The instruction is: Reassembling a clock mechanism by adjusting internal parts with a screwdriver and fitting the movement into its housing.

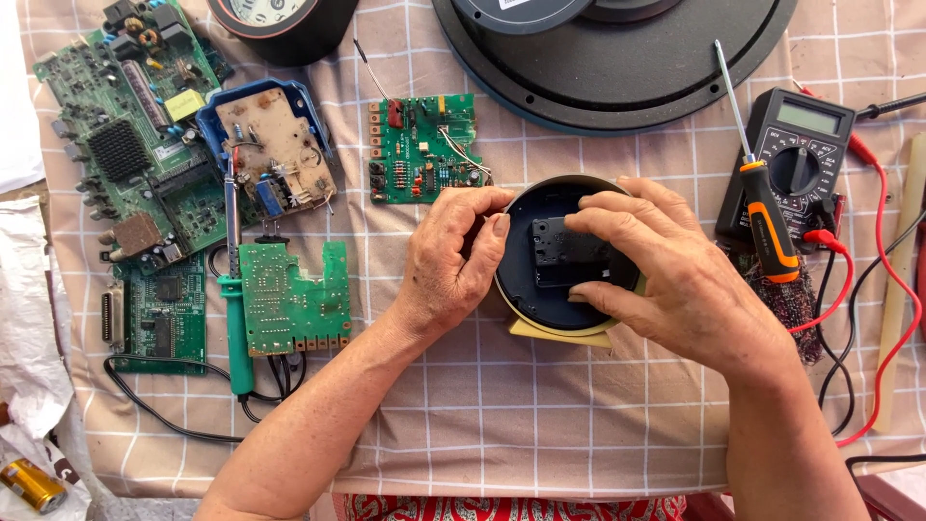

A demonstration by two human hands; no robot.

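Observation:
A small round clock [540, 299] lies face down on the checked cloth, dark back up, with a cream rim and stand showing below. My left hand [451, 260] grips its left edge, thumb on the back. My right hand [666, 275] rests over the right side, fingers on the black square movement box [559, 249] at the centre of the back.
Green circuit boards [424, 147] lie to the left, with a soldering iron [234, 318] among them. An orange-handled screwdriver [767, 217] and a black multimeter [796, 154] with red and black leads sit at the right. A large dark round disc [617, 68] lies behind. A battery [31, 482] is at bottom left.

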